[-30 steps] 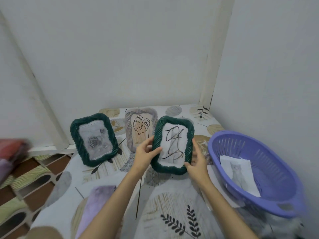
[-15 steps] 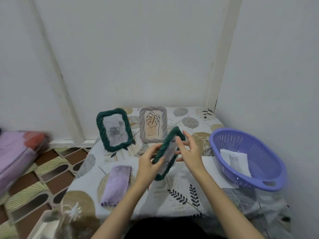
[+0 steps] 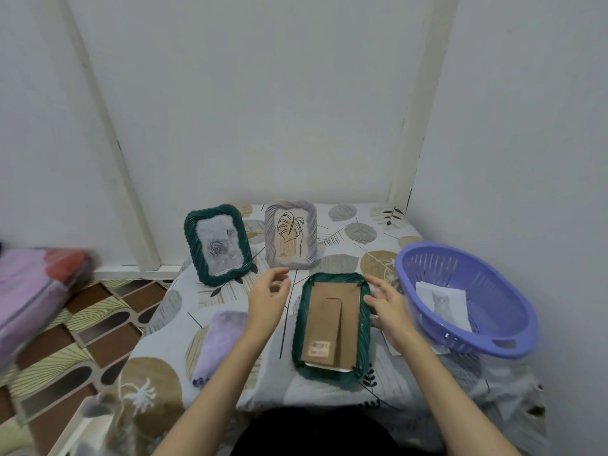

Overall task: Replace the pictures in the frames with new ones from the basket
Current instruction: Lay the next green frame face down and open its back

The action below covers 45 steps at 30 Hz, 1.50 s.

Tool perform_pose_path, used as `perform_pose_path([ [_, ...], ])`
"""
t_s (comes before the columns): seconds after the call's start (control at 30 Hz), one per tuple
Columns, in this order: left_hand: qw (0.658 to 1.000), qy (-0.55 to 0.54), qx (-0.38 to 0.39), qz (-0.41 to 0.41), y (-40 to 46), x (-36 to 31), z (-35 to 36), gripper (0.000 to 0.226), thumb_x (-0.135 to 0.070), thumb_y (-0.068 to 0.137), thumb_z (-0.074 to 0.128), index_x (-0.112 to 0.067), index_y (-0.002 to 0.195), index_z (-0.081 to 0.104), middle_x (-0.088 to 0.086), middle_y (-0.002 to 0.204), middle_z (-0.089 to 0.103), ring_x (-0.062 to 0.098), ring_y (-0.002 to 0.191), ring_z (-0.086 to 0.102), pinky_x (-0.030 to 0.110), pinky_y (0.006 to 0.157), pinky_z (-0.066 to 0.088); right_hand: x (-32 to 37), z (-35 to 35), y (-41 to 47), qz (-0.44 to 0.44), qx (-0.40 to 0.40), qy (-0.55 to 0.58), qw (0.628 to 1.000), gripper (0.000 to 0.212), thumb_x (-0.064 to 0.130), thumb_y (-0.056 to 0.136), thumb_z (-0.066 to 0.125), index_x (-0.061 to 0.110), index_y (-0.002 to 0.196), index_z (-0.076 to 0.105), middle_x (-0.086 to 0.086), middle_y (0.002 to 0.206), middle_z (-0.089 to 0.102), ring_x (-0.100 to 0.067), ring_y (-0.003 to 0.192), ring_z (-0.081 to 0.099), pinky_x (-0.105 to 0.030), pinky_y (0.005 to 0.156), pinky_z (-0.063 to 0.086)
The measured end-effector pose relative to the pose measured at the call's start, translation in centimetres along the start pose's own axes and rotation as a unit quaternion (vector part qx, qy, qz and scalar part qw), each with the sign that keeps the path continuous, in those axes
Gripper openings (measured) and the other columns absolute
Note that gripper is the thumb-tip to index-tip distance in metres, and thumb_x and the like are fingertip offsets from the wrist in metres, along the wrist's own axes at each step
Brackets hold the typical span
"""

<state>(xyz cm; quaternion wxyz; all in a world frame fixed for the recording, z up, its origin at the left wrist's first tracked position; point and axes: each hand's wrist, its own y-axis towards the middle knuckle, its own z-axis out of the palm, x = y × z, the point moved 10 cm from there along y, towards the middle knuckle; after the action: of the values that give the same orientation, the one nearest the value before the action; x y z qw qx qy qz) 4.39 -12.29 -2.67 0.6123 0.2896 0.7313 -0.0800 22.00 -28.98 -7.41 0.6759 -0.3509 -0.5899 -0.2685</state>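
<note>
Lying face down on the tabletop (image 3: 329, 390), a green woven frame (image 3: 331, 325) showed its brown cardboard back (image 3: 330, 319) with the folding stand flat against it. The left hand (image 3: 268, 296) hovered just beside the frame's upper left corner, fingers (image 3: 279, 278) loosely curled and slightly apart, holding nothing. The right hand (image 3: 388, 306) sat at the frame's right edge — fingers (image 3: 375, 281) spread and relaxed, the thumb near or touching the woven rim; whether it truly touched could not be told.

Behind the lying frame stood two more, propped upright near the wall: a second green frame (image 3: 217, 245) with a grey rose picture on the left, and a pale grey frame (image 3: 291, 235) with a line-drawn leaf beside it on the right. The two stood close together but apart.

To the right, a purple plastic basket (image 3: 493, 343) rested on the tabletop, holding a sheet with a cat picture (image 3: 442, 302) — leaning against its inner wall. A white paper edge (image 3: 390, 345) showed under the right wrist, between the frame and the basket. A folded lilac cloth (image 3: 218, 343) lay to the left of the left forearm.
</note>
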Motion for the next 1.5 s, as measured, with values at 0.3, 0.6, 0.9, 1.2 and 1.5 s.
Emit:
perform_pose_path([
  [0.3, 0.969, -0.132, 0.083, -0.194, 0.0, 9.2, 3.2, 0.043, -0.011, 0.091, 0.053, -0.016, 0.134, 0.045, 0.013, 0.113, 0.061, 0.023, 0.098, 0.058, 0.034, 0.082, 0.049, -3.3, 2.8, 1.9, 0.03, 0.035, -0.024, 0.999, 0.029, 0.004, 0.088, 0.054, 0.02, 0.111, 0.06, -0.012, 0.084, 0.069, -0.02, 0.069, 0.063, -0.027, 0.056, 0.049],
  [0.6, 0.993, 0.02, 0.082, -0.076, 2.1, 7.9, 2.8, 0.034, -0.007, 0.087, 0.058, -0.01, 0.121, 0.06, 0.005, 0.12, 0.062, 0.014, 0.107, 0.056, 0.042, 0.095, 0.05, -2.6, 2.9, 3.6, -0.075, 0.019, -0.17, 0.982, 0.026, 0.014, 0.084, 0.062, 0.037, 0.097, 0.065, -0.029, 0.076, 0.066, -0.035, 0.065, 0.058, -0.04, 0.07, 0.05],
  [0.9, 0.997, 0.045, 0.033, -0.061, 3.3, 8.6, 2.8, 0.022, -0.01, 0.083, 0.065, -0.007, 0.104, 0.069, 0.0, 0.094, 0.065, 0.01, 0.094, 0.058, 0.002, 0.07, 0.045, -3.8, 2.7, 5.5, -0.06, -0.013, -0.203, 0.977, 0.01, 0.028, 0.079, 0.065, 0.038, 0.081, 0.061, 0.007, 0.037, 0.038, -0.012, 0.045, 0.039, -0.027, 0.055, 0.033],
  [1.2, 0.993, 0.075, -0.007, -0.091, 4.0, 9.8, 2.6, 0.016, -0.015, 0.082, 0.066, -0.01, 0.097, 0.071, 0.007, 0.101, 0.071, 0.012, 0.089, 0.059, 0.024, 0.087, 0.045, -3.8, 3.8, 6.8, -0.07, -0.037, -0.228, 0.97, 0.013, 0.023, 0.08, 0.067, 0.023, 0.093, 0.067, -0.008, 0.077, 0.063, -0.019, 0.079, 0.056, -0.026, 0.07, 0.04],
  [1.5, 0.964, 0.207, 0.158, -0.058, 3.4, 10.9, 5.3, 0.093, -0.044, 0.067, 0.077, -0.014, 0.141, 0.03, 0.005, 0.139, 0.041, 0.021, 0.129, 0.033, 0.034, 0.109, 0.031, -4.2, 4.7, 6.7, -0.075, -0.017, -0.317, 0.945, 0.06, 0.022, 0.077, 0.073, 0.011, 0.13, 0.047, -0.014, 0.118, 0.06, -0.024, 0.11, 0.055, -0.032, 0.093, 0.044],
])
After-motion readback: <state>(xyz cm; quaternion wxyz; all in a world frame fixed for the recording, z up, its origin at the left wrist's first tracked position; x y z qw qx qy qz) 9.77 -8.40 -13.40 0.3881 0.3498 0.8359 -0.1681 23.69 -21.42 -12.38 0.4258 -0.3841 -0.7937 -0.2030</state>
